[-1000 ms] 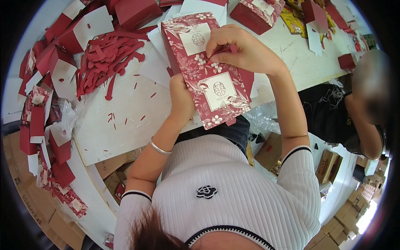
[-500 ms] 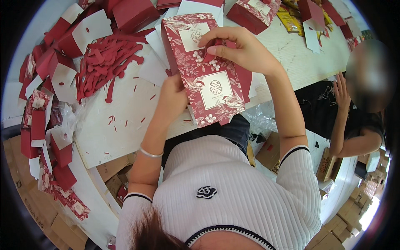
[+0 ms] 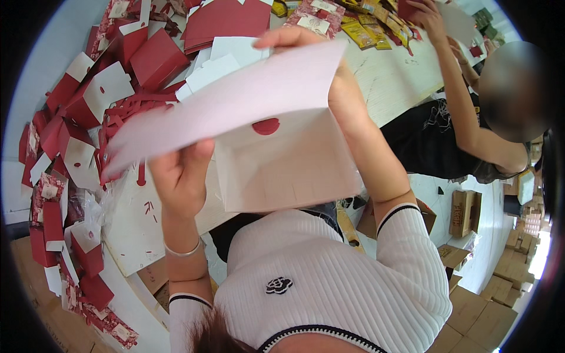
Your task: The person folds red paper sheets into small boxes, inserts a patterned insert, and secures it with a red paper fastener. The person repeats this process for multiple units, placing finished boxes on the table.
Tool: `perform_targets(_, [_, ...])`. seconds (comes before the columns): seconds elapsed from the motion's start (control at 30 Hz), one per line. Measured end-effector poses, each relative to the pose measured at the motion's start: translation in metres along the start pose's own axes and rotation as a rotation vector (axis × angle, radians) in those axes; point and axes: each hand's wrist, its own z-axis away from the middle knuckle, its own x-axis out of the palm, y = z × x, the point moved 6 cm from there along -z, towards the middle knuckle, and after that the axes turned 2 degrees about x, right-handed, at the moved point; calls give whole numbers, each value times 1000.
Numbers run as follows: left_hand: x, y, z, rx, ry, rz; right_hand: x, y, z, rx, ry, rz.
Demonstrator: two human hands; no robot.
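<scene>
A folding gift box (image 3: pixel 288 170) is in front of me, tilted so that its open white inside faces me. Its long white lid flap (image 3: pixel 253 88) rises across the top and is blurred at the left end. A small red rounded tab (image 3: pixel 266 126) shows below the flap. My left hand (image 3: pixel 183 179) grips the flap's lower edge between thumb and fingers. On the far side, my right hand (image 3: pixel 341 79) is partly hidden by the flap and holds the box there, its fingertips showing above the top edge.
Red cartons (image 3: pixel 159 62) and red strips (image 3: pixel 120 120) crowd the table's left side. White sheets (image 3: pixel 229 56) lie beyond the box. Yellow packets (image 3: pixel 368 29) are at the back right. A co-worker's arm (image 3: pixel 465 112) reaches over the table. Brown cartons (image 3: pixel 482 317) stand lower right.
The red patterned outside of a box faced me before; now an open white inside does. My left hand has moved left onto the flap, and my right hand has gone behind it.
</scene>
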Motion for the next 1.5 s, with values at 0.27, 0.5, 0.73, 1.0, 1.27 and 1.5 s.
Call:
perform_targets(0.27, [-2, -28, 22, -460, 326, -78, -209, 18, 24, 107, 451, -253])
perform_targets(0.5, [7, -36, 59, -462, 171, -453, -355, -5, 83, -348, 1329, 534])
perform_targets(0.73, [61, -54, 89, -472, -231, -1064, -34, 74, 10, -573, 51, 1372])
perform_targets(1.0, [64, -64, 95, -484, -274, -1081, -24, 116, -20, -433, 95, 1494])
perform_targets(1.27, [50, -61, 91, -474, -40, -877, -22, 118, -22, -529, 114, 1474])
perform_targets(1.5, [56, -58, 90, -464, -116, -1024, -13, 101, -24, -611, 242, 1600])
